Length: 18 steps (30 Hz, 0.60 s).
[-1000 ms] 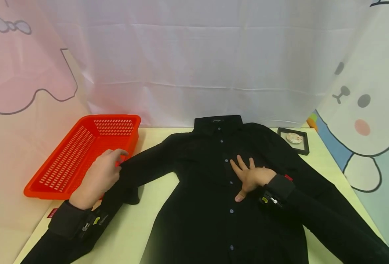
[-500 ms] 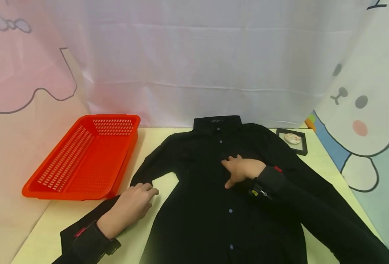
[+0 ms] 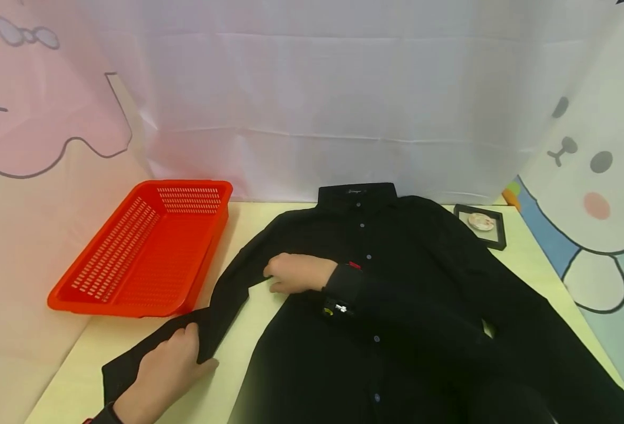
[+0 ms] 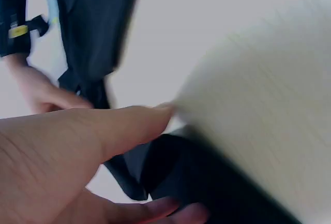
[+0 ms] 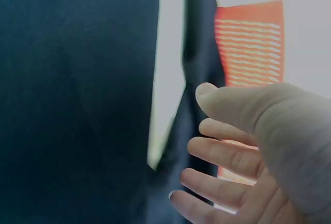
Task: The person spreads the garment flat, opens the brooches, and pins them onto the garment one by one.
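Down at the near edge of the tabletop [image 3: 100,347], the left hand [image 3: 158,368] has dropped back from the basket side and now grips the cuff end of the shirt's sleeve [image 3: 222,306], thumb on top and fingers [image 4: 170,214] curled under the dark cloth, as the left wrist view confirms. That sleeve, which lay stretched toward the basket a second ago, now bends in a crease and angles down toward the person. Moving up, the right hand [image 3: 296,272] has slid off the button placket and across the chest to the armpit, where it rests on the cloth with fingers [image 5: 222,154] loosely spread and nothing pinched, pinning the fold point. So the sleeve fold looks to be under way: one hand anchoring, the other ready to carry the cuff inward. The black shirt [image 3: 397,282] itself lies flat, front up, collar away from the person, filling the middle of the tabletop. Further back, the red basket [image 3: 142,247] sits at the left, and a small black frame [image 3: 481,225] at the far right.
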Each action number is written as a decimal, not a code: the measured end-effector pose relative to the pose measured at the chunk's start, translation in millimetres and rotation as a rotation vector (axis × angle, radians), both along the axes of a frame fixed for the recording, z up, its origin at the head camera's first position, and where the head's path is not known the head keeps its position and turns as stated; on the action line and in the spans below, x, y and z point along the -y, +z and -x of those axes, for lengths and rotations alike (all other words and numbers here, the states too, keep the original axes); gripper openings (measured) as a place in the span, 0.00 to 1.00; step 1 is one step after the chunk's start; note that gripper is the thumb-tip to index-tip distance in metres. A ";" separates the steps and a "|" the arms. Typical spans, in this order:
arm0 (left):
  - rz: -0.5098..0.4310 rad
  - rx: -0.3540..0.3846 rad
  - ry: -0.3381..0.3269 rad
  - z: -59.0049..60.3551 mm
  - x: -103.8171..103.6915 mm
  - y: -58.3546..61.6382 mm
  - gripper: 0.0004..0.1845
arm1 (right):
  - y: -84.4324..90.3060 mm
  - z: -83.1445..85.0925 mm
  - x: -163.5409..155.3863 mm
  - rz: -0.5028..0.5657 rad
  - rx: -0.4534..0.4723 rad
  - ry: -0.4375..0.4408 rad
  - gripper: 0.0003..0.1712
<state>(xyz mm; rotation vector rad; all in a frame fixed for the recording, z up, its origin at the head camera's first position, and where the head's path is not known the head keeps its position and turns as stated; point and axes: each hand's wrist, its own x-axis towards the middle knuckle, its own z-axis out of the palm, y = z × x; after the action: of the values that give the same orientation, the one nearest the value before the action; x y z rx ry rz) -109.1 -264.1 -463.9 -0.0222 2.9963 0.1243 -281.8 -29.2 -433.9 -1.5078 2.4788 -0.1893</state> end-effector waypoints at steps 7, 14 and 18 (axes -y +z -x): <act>-0.135 0.120 -0.043 -6.0 19.7 1.4 0.10 | -31.7 0.7 21.7 -0.024 -0.268 0.019 0.11; -0.707 0.220 -0.143 4.6 53.0 9.2 0.06 | -30.6 4.0 18.4 -0.066 -0.194 -0.012 0.11; -0.905 0.404 -0.055 10.5 71.9 13.4 0.12 | -22.1 6.8 9.5 -0.104 -0.063 -0.029 0.11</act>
<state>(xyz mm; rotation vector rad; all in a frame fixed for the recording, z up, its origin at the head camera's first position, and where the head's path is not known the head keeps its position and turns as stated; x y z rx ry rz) -119.6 -336.1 -450.6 0.1164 2.2886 1.2613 -288.6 -38.8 -456.0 -1.4579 2.5183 -0.0171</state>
